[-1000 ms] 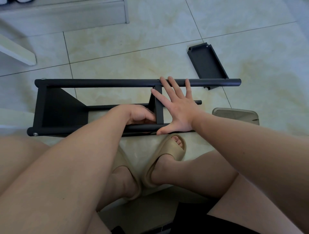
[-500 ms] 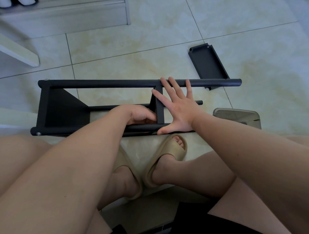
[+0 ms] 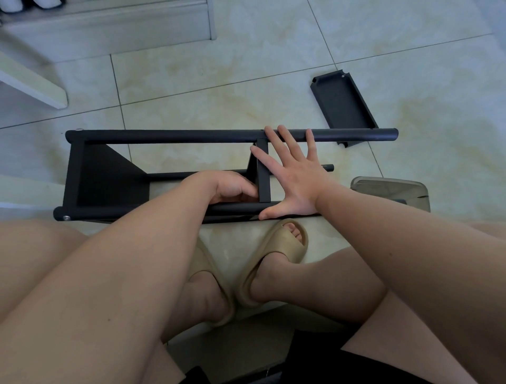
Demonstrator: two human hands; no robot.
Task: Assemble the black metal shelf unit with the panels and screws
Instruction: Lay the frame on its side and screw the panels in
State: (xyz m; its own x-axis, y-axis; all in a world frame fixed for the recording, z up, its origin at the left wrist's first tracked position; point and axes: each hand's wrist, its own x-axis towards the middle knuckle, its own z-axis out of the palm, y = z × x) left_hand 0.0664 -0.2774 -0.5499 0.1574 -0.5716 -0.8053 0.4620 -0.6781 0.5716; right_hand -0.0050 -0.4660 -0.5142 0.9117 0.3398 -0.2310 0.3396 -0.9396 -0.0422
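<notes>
Black shelf frame (image 3: 191, 135) on pale floor tiles (image 3: 246, 68), right hand (image 3: 295, 183) flat on it, left hand (image 3: 230, 189) curled, grip unclear

The left hand (image 3: 231, 189) hides its fingertips behind the middle panel (image 3: 263, 175) (hold unclear); shoes (image 3: 41, 3) cropped top-left.
</notes>
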